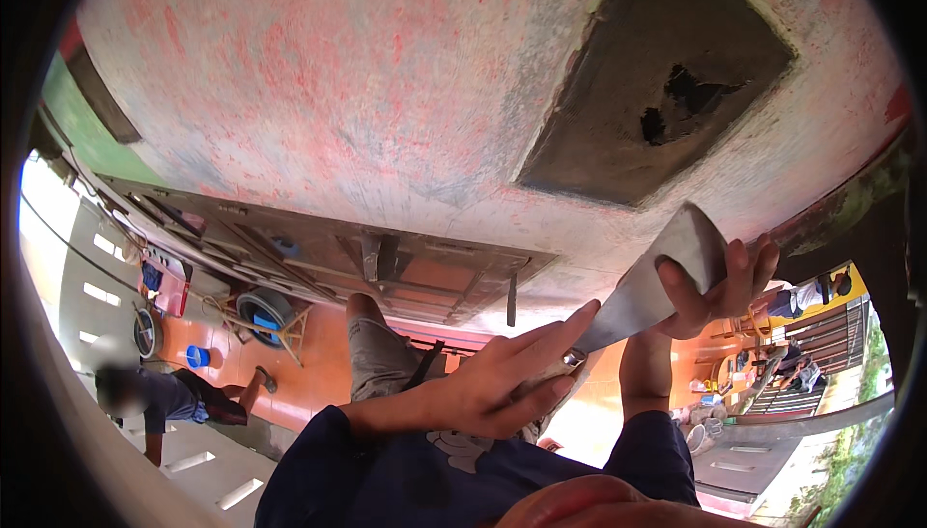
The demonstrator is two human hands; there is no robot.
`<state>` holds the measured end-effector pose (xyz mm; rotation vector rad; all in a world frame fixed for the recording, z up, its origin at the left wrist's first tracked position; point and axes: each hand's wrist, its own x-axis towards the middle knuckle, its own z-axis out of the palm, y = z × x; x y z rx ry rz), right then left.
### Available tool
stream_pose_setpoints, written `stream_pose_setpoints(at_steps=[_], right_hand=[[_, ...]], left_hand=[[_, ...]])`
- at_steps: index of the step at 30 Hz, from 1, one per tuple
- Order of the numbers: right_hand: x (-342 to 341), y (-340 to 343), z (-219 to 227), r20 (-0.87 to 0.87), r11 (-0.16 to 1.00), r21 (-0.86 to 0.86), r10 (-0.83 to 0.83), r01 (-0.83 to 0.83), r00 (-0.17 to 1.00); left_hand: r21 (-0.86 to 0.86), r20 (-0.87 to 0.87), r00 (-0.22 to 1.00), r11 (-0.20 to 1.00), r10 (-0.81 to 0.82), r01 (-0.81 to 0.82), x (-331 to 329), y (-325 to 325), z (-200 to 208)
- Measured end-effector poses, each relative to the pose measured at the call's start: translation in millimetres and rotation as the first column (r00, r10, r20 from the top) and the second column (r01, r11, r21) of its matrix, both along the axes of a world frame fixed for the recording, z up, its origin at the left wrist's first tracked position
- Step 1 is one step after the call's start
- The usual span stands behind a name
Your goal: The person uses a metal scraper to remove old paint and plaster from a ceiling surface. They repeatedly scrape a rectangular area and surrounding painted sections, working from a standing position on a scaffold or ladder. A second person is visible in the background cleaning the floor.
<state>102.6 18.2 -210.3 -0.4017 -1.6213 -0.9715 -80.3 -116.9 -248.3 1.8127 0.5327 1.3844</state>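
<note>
My left hand wraps round the handle of a broad metal putty knife, whose blade points up toward the wall. The thumb and fingers of my right hand close on the blade near its far end, with one fingertip on its flat face. Beyond the blade, apart from it, a dark grey rectangular patch is set in the wall, which is whitish with red smears. Two ragged dark holes show in the patch. Most of the knife's handle is hidden by my left hand.
A brown door or window frame with a hanging metal piece runs below the wall. Left of me, a person walks near a blue bucket and a dark tub. Other people are at the far right near railings.
</note>
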Motion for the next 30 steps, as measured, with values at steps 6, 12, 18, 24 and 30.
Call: stream_pose_setpoints(at_steps=[6, 12, 18, 24, 30], right_hand=[[-36.9, 69.8, 88.3, 0.088, 0.964, -0.062, 0.264, -0.26, 0.96], [-98.4, 124.6, 147.9, 0.058, 0.853, -0.012, 0.521, -0.521, 0.852], [-132.2, 114.3, 163.7, -0.035, 0.852, 0.05, 0.523, -0.521, 0.852], [-158.5, 114.0, 168.5, -0.114, 0.826, 0.051, 0.563, -0.561, 0.819], [-174.3, 114.7, 183.1, -0.164, 0.816, 0.103, 0.578, -0.569, 0.799]], left_hand=[[-0.208, 0.219, 0.974, 0.973, -0.054, 0.1, 6.3, 55.3, 61.8], [-0.288, 0.377, 0.924, 0.956, 0.067, 0.048, -14.1, 83.8, 127.0], [-0.226, 0.083, 0.896, 0.884, 0.436, -0.409, -33.9, 72.6, 137.4], [0.075, -0.125, 0.72, 0.73, 0.683, -0.679, -46.2, 70.4, 149.8], [0.086, -0.102, 0.669, 0.676, 0.737, -0.732, -56.9, 68.4, 163.5]])
